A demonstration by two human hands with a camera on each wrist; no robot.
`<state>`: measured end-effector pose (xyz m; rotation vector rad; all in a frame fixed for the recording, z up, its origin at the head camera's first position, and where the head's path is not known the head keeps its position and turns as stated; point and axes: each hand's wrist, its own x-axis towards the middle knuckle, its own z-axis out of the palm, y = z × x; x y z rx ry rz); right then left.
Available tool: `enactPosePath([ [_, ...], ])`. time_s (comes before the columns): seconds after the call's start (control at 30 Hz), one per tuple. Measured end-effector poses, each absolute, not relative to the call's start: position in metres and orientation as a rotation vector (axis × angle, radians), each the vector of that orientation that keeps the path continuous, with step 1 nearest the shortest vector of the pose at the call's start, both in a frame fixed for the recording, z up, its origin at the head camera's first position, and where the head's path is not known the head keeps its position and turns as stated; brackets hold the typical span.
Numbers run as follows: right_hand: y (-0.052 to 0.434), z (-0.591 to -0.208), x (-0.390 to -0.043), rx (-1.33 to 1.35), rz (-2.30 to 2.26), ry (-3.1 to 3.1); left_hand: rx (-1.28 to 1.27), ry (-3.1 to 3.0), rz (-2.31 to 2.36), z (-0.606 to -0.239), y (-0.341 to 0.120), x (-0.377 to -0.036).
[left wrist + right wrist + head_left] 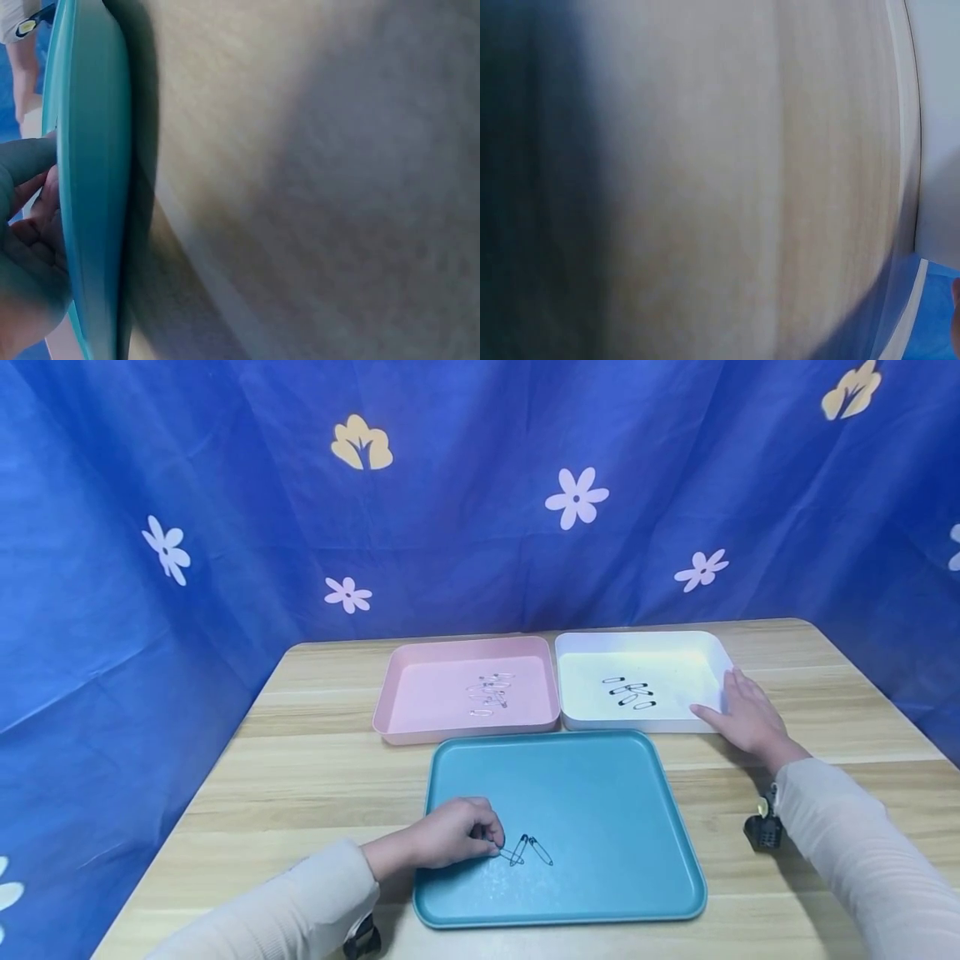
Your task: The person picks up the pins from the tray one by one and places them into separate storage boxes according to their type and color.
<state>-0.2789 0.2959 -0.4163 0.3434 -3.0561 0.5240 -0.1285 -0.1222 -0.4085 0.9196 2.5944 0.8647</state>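
Observation:
On the teal tray (600,810), my left hand (457,833) has thumb and fingertips together at the end of a safety pin (512,857). Two more black-headed safety pins (541,852) lie close by, one crossing the first. In the left wrist view the tray's raised rim (97,180) partly hides the fingertips. My right hand (750,718) rests at the near right corner of the white tray (630,725), thumb over the front rim, other fingers fairly straight along the right side. Several black-headed safety pins (630,690) lie in that tray.
Left of the white tray stands a pink tray (427,693) holding several pale safety pins (491,687). Both stand directly behind the teal tray on a wooden table (330,760). A blue flowered curtain (465,543) hangs behind the table.

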Motion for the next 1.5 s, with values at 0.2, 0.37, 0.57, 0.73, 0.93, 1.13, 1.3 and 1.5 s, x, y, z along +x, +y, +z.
enactPosePath([
  [0.2,0.297,-0.416,-0.28,0.348,0.522,-3.051,0.931,2.6,0.817,-0.408,-0.121,-0.129],
  [0.37,0.297,-0.415,-0.28,0.35,0.526,-3.052,0.892,2.562,0.844,-0.406,-0.12,-0.131],
  [0.57,0.297,-0.414,-0.281,0.35,0.532,-3.056,0.834,2.496,0.864,-0.399,-0.119,-0.136],
  [0.73,0.297,-0.413,-0.282,0.343,0.531,-3.047,0.804,2.485,0.9,-0.395,-0.119,-0.142],
  [0.93,0.299,-0.414,-0.283,0.35,0.533,-3.041,0.71,2.448,1.029,-0.397,-0.121,-0.15],
  [1.13,0.299,-0.415,-0.283,0.353,0.528,-3.046,0.65,2.433,1.147,-0.394,-0.119,-0.16],
  [1.3,0.298,-0.417,-0.283,0.349,0.526,-3.051,0.594,2.422,1.227,-0.388,-0.114,-0.168],
  [1.5,0.299,-0.418,-0.283,0.352,0.517,-3.041,0.489,2.395,1.38,-0.379,-0.101,-0.185],
])
